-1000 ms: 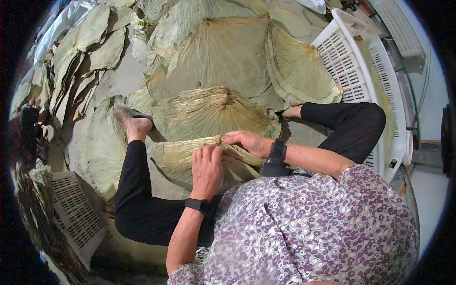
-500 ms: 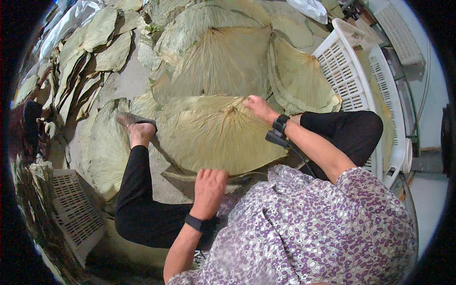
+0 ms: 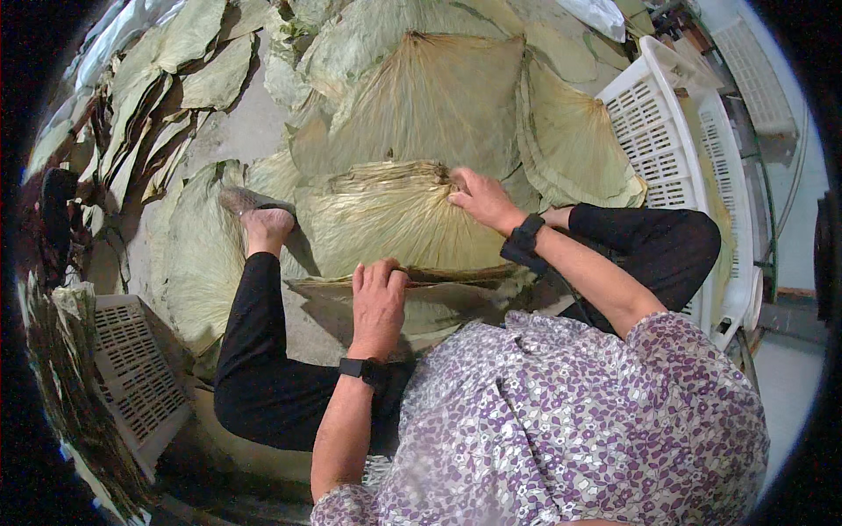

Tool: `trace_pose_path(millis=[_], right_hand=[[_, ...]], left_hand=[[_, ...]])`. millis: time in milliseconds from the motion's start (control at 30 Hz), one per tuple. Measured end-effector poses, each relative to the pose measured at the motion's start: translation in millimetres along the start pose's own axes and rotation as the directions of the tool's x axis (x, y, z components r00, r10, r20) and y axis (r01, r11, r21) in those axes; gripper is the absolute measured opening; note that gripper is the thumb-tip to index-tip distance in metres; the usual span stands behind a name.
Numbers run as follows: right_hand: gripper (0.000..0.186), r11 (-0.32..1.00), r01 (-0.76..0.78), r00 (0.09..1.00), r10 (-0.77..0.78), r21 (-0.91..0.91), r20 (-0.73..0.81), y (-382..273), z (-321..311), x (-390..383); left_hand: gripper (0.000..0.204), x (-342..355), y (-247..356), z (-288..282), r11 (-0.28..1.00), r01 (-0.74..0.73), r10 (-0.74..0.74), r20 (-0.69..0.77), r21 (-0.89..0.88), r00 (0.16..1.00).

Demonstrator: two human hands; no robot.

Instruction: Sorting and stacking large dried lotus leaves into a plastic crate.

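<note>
Between left fingers (image 3: 377,277) gripping its near edge and right fingers (image 3: 471,186) pinching its far edge, the leaf stack (image 3: 395,223) is best held evenly taut.

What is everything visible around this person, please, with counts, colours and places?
Leaf stack: one, yellow-green, between the legs
Loose leaves: many, pale green, ahead
Leaf bundle: one, dark grey-green, left edge
Large crate: one, white, right
Smaller crate: one, off-white, lower left
Plastic bag: one, white, upper right
Floor: one, grey, beneath
Floral top: one, purple-white, torso
Trousers: one pair, black, legs
Wristbands: two, black, wrists
Left hand: one, bare, stack's near edge
Right hand: one, bare, stack's far side
</note>
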State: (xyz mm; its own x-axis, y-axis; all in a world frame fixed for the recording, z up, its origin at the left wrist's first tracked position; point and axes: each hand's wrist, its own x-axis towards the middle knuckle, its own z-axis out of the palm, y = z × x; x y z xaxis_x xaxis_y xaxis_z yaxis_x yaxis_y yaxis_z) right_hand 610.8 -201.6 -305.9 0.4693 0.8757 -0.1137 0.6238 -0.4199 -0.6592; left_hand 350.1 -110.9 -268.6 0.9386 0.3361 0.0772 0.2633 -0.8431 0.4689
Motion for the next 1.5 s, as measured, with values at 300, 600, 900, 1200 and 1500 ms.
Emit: trace_pose_path(millis=[300, 600, 900, 1200, 1500], right_hand=[[0.036, 0.937, 0.242, 0.921, -0.303, 0.25, 0.245, -44, 39, -51], [0.022, 0.97, 0.039, 0.977, -0.087, -0.238, -0.194, 40, 15, -4], [0.023, 0.954, 0.275, 0.96, -0.279, -0.121, -0.018, 14, 40, -45], [0.034, 0.966, 0.017, 0.727, -0.191, 0.26, 0.66, -51, 0, -73], [0.044, 0.803, 0.218, 0.969, -0.247, -0.554, 0.024, 34, 69, -32]], left_hand=[[0.013, -7, 3, 1, 0.996, -0.082, 0.088, -0.146, 0.044, 0.985], [0.007, -55, 72, -34, 0.977, -0.162, 0.192, 0.238, -0.14, 0.952], [0.013, -44, 51, -22, 0.991, -0.11, 0.123, 0.18, -0.082, 0.976], [0.013, -48, 52, -23, 0.962, 0.025, 0.043, 0.242, -0.271, 0.969], [0.007, -48, 51, -25, 0.972, -0.054, 0.111, 0.244, -0.229, 0.963]])
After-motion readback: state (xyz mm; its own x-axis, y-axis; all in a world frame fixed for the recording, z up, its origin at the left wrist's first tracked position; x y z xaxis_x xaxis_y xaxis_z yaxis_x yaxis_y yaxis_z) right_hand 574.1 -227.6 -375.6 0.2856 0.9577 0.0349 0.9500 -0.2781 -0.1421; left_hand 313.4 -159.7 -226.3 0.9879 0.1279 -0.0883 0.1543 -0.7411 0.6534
